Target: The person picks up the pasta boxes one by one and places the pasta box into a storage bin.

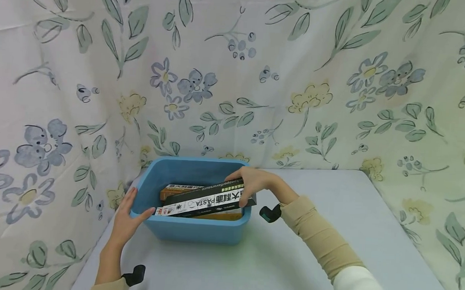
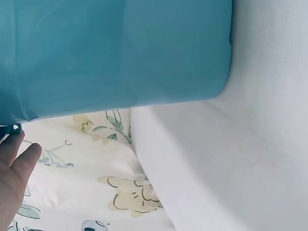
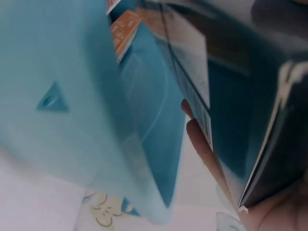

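Note:
My right hand (image 1: 256,184) grips the right end of a long black-and-white pasta box (image 1: 210,200), with the thumb on its near face and fingers over the far side. The box slants inside a blue plastic bin (image 1: 197,232), its right end raised above the bin's right rim. In the right wrist view, fingertips (image 3: 199,139) show along one face of the pasta box (image 3: 231,106). My left hand (image 1: 125,222) rests at the bin's left front corner, fingers extended along the left rim and thumb over the front rim. In the left wrist view its fingertips (image 2: 31,151) are right at the rim.
Under the pasta box lie other boxes, among them an orange-brown box (image 1: 168,191) at the bin's left. The bin stands on a white table (image 1: 330,218), close to its left edge. A floral curtain (image 1: 235,76) hangs behind and along the left.

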The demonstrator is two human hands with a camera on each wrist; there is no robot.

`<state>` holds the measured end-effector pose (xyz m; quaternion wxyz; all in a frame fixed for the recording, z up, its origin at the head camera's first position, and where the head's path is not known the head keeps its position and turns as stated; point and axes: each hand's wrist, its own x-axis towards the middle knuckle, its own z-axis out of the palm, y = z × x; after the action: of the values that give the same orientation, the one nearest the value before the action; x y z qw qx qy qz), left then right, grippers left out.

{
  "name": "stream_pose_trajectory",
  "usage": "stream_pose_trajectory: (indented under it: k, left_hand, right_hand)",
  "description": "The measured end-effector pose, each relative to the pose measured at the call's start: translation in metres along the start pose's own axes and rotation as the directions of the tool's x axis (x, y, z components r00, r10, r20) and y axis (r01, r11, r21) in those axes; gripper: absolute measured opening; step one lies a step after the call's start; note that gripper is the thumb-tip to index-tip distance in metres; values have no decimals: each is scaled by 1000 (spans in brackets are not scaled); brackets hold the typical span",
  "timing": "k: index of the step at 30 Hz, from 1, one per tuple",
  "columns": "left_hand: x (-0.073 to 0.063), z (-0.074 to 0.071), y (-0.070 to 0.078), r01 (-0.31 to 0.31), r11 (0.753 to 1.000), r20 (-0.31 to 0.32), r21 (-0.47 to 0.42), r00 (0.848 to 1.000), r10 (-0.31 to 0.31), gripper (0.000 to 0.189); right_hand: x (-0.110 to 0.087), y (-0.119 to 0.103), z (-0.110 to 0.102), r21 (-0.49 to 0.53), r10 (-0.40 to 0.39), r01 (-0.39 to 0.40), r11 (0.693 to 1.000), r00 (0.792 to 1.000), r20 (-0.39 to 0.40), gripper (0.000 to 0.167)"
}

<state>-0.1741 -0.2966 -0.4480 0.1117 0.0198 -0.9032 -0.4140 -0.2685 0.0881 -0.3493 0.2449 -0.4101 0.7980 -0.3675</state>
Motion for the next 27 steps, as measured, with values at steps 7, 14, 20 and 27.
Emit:
stream_pose_trajectory:
  k: [7,14,20,27]
  left_hand:
    - [2,-3,2,-6,1000,8,12,1000,5,95]
    - [0,-3,-1,3,1000,32,-16,999,-2,95]
    - [-4,-2,0,39,999,37,-9,999,-39,95]
    - [-2,-1,0,16,1000,15,-3,1000,-16,94]
  right_hand:
    - [17,-14,4,-136,36,-38,990,999,-22,82]
    - [33,-24,10,-210,96,-91,973,995,15,83]
    - [42,-32,18,-245,124,-109,963,991,47,82]
    - [49,-43,24,-267,141,-128,955,989,33,81]
